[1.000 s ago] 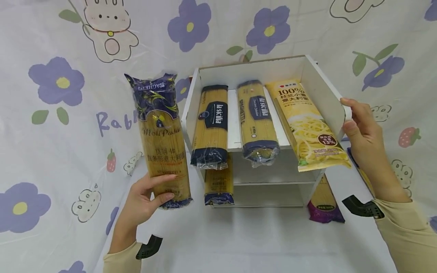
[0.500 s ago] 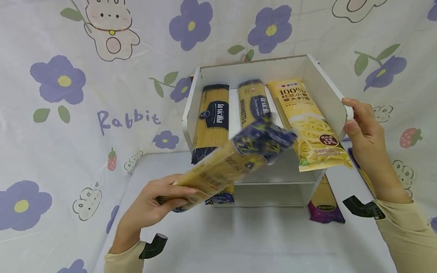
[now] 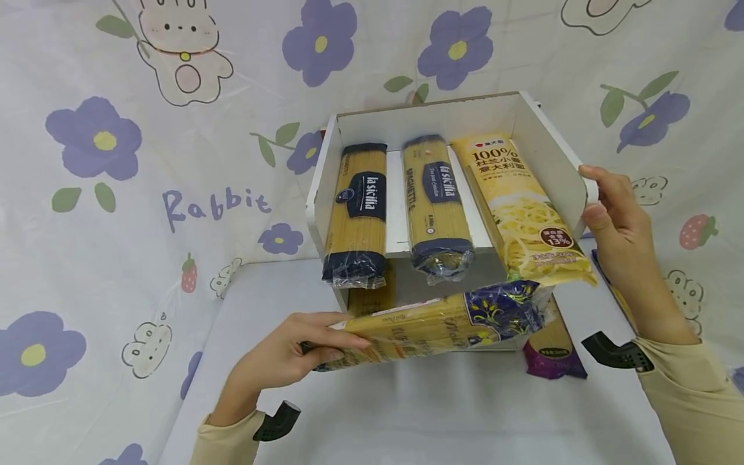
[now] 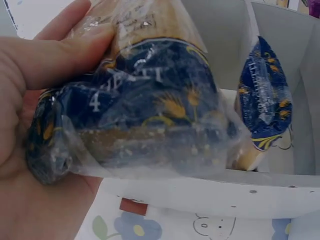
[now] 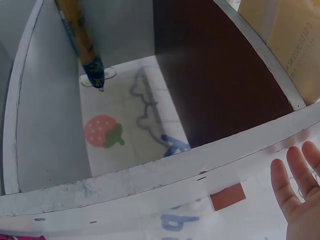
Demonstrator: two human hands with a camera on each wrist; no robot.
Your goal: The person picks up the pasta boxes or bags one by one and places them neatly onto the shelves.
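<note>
My left hand (image 3: 314,345) grips one end of a Moli Pasta spaghetti pack (image 3: 430,323), thumb on one face and fingers on the other. The pack lies nearly level in front of the white shelf's (image 3: 549,145) lower part, its blue far end pointing right. In the left wrist view, the pack's blue near end (image 4: 150,100) shows large beside my thumb. My right hand (image 3: 624,226) holds the front edge of the shelf's right side panel; its fingers (image 5: 286,182) show in the right wrist view.
On the top shelf lie two la sicilia spaghetti packs (image 3: 363,200) and a yellow noodle pack (image 3: 517,206). Another spaghetti pack (image 4: 265,95) sits in a lower compartment. A purple-ended pack (image 3: 555,352) lies by the shelf's right side, on the white table (image 3: 442,413).
My left hand has swung the spaghetti pack from upright at the shelf's left to nearly level before its lower compartments, shifting slightly right and down. My right hand has stayed on the side panel.
</note>
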